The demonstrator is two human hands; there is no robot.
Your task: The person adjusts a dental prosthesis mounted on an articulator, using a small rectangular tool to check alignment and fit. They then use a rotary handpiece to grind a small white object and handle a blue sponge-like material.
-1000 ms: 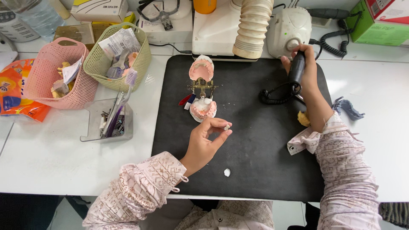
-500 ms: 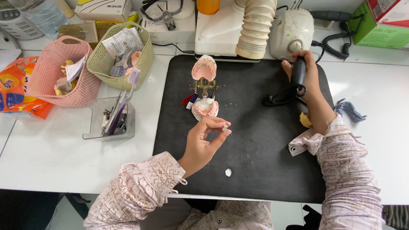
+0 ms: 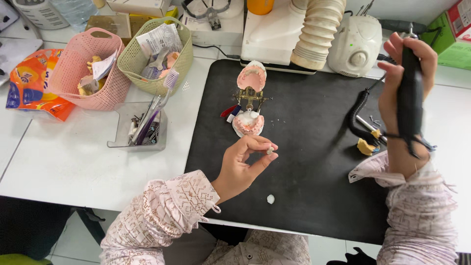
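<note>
Left hand pinching a small tooth over the black mat, just below the denture model, right hand gripping a dark handpiece upright, another tooth piece lying near the mat's front edge

Denture model on mat, baskets to its left.

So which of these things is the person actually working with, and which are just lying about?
In use:
left hand pinching a small tooth piece
right hand holding a black handpiece
hinged denture model
black mat

Lying about:
pink basket
green basket
clear tool tray
orange packet
loose white bit
</note>
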